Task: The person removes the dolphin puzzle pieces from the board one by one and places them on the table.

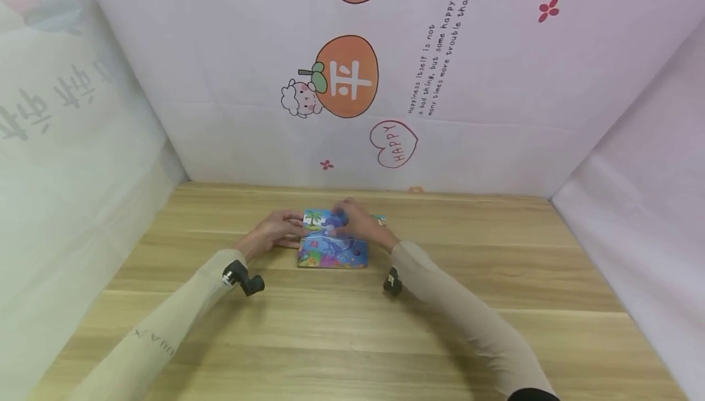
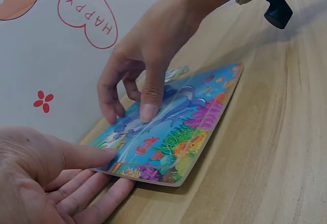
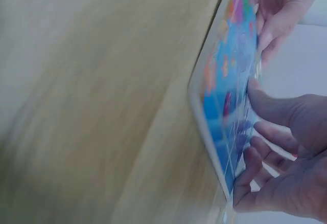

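Note:
A thin picture puzzle point(image 1: 330, 254) with a dolphin, coral and palm trees lies on the wooden table; thin seam lines cross its surface point(image 2: 199, 116). At its left edge, my left hand point(image 1: 281, 228) pinches it, thumb point(image 2: 94, 156) on top and fingers beneath. My right hand point(image 1: 358, 223) reaches over the upper right part, its thumb point(image 2: 150, 109) and bent fingertips touching the picture, spread apart. Its palm hides what lies under it, so whether it grips a separate piece is unclear. A small green and white part point(image 1: 380, 220) juts out to the right behind that hand.
The wooden tabletop point(image 1: 330, 340) extends around the puzzle. A printed white cloth point(image 1: 248, 144) hangs right behind the table's back edge, with more cloth at the left point(image 1: 71, 162) and right point(image 1: 650, 205). Each wrist carries a small black camera point(image 1: 242, 277).

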Motion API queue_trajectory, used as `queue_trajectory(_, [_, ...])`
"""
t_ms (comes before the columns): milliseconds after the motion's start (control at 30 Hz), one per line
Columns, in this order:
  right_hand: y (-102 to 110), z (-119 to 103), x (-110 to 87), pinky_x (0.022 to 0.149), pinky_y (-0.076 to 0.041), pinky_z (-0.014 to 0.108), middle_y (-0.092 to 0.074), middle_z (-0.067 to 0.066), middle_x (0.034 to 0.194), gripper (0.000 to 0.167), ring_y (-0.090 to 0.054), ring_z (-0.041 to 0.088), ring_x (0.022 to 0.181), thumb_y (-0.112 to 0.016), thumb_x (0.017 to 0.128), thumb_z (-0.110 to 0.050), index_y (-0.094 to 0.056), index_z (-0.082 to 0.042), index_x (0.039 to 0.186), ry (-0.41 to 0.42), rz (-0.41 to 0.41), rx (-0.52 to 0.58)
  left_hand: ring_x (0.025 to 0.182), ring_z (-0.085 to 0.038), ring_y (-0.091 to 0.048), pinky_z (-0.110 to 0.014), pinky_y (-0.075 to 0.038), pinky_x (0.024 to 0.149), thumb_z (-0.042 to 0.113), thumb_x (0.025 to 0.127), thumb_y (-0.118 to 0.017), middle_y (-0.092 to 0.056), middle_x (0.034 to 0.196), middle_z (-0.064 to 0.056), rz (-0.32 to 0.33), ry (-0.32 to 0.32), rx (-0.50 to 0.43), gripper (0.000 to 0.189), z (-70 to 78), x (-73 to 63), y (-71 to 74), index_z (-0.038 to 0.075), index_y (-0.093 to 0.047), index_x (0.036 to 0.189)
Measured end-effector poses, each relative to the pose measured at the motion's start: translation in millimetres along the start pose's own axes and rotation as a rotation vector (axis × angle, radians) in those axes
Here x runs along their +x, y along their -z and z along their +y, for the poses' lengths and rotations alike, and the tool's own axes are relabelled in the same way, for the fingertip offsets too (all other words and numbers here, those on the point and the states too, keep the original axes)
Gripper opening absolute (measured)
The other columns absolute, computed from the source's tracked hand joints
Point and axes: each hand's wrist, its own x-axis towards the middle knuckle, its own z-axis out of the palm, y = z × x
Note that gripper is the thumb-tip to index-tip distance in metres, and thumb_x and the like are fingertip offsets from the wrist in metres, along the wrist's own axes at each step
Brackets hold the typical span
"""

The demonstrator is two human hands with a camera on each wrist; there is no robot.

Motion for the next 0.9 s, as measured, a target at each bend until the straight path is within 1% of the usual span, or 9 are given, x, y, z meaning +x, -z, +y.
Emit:
queue_trajectory(133, [-2.0, -1.9, 5.6, 0.116, -0.050, 0.047, -0.055, 0.019, 0.138, 0.049, -0.055, 0.034, 0.129, -0.082, 0.091, -0.017, -0.060, 0.000, 0.132, -0.020, -0.031, -0.009, 0.085, -0.014, -0.071, -0.027, -0.068, 0.074, -0.003, 0.095, -0.072, -0.058, 0.134, -0.023, 0.029, -0.038, 0.045, 0.060, -4.5, -0.6, -1.6, -0.010, -0.044, 0.147])
queue_trajectory(333, [2.9, -4.3, 14.0, 0.112, -0.052, 0.048, -0.051, 0.019, 0.137, 0.048, -0.052, 0.035, 0.127, -0.084, 0.090, -0.016, -0.058, -0.002, 0.127, -0.081, -0.090, -0.014, 0.086, -0.013, -0.070, -0.026, -0.067, 0.072, 0.001, 0.095, -0.074, -0.055, 0.137, -0.025, 0.037, -0.069, 0.079, 0.062, -7.9, 0.1, -4.1, -0.010, -0.044, 0.148])
queue_trajectory(467, [5.6, -4.0, 16.5, 0.113, -0.050, 0.051, -0.049, 0.021, 0.139, 0.046, -0.049, 0.037, 0.130, -0.084, 0.089, -0.010, -0.052, -0.005, 0.123, -0.111, -0.101, 0.046, 0.086, -0.013, -0.069, -0.025, -0.067, 0.072, 0.003, 0.096, -0.073, -0.056, 0.134, -0.024, 0.043, -0.083, 0.090, 0.061, -7.6, 0.0, -5.5, -0.010, -0.044, 0.148])
queue_trajectory(533, [6.1, -3.6, 16.6, 0.113, -0.050, 0.052, -0.051, 0.023, 0.139, 0.046, -0.050, 0.039, 0.132, -0.083, 0.089, -0.006, -0.048, -0.005, 0.120, -0.092, -0.094, 0.089, 0.086, -0.013, -0.068, -0.025, -0.067, 0.071, 0.004, 0.096, -0.074, -0.056, 0.132, -0.022, 0.053, -0.082, 0.095, 0.059, -6.2, -0.9, -6.2, -0.009, -0.045, 0.147])
queue_trajectory(600, [6.5, -2.7, 15.8, 0.111, -0.052, 0.051, -0.054, 0.025, 0.136, 0.045, -0.052, 0.040, 0.129, -0.081, 0.089, -0.002, -0.046, -0.003, 0.117, -0.048, -0.082, 0.120, 0.087, -0.013, -0.068, -0.024, -0.067, 0.071, 0.005, 0.096, -0.073, -0.056, 0.131, -0.021, 0.062, -0.081, 0.099, 0.058, -4.8, -2.3, -6.7, -0.008, -0.046, 0.146])
queue_trajectory(700, [5.6, 0.3, 14.2, 0.098, -0.055, 0.039, -0.062, 0.024, 0.122, 0.035, -0.059, 0.031, 0.111, -0.080, 0.089, 0.000, -0.052, 0.003, 0.112, 0.023, -0.074, 0.123, 0.089, -0.014, -0.067, -0.024, -0.067, 0.073, 0.005, 0.096, -0.074, -0.054, 0.134, -0.021, 0.067, -0.081, 0.100, 0.059, -3.9, -4.5, -7.8, -0.007, -0.047, 0.147])
queue_trajectory(733, [5.0, 1.3, 13.1, 0.097, -0.056, 0.038, -0.063, 0.023, 0.118, 0.031, -0.059, 0.030, 0.108, -0.078, 0.090, 0.001, -0.054, 0.004, 0.110, 0.042, -0.062, 0.116, 0.090, -0.014, -0.067, -0.024, -0.067, 0.073, 0.005, 0.096, -0.074, -0.053, 0.136, -0.023, 0.067, -0.084, 0.099, 0.059, -4.3, -4.8, -8.5, -0.007, -0.046, 0.147])
queue_trajectory(833, [3.4, 3.6, 9.0, 0.097, -0.057, 0.036, -0.065, 0.020, 0.113, 0.020, -0.060, 0.028, 0.105, -0.072, 0.093, 0.004, -0.060, 0.005, 0.109, 0.048, -0.024, 0.115, 0.090, -0.014, -0.067, -0.025, -0.067, 0.074, 0.004, 0.096, -0.074, -0.052, 0.138, -0.024, 0.068, -0.084, 0.096, 0.061, -4.9, -6.0, -9.7, -0.008, -0.045, 0.148])
queue_trajectory(900, [4.4, 5.2, 7.5, 0.103, -0.057, 0.042, -0.065, 0.020, 0.119, 0.022, -0.061, 0.033, 0.114, -0.069, 0.095, 0.006, -0.060, 0.004, 0.114, 0.024, 0.017, 0.153, 0.089, -0.014, -0.067, -0.024, -0.067, 0.073, 0.004, 0.096, -0.074, -0.052, 0.138, -0.023, 0.078, -0.083, 0.098, 0.061, -3.9, -5.2, -10.3, -0.007, -0.045, 0.148])
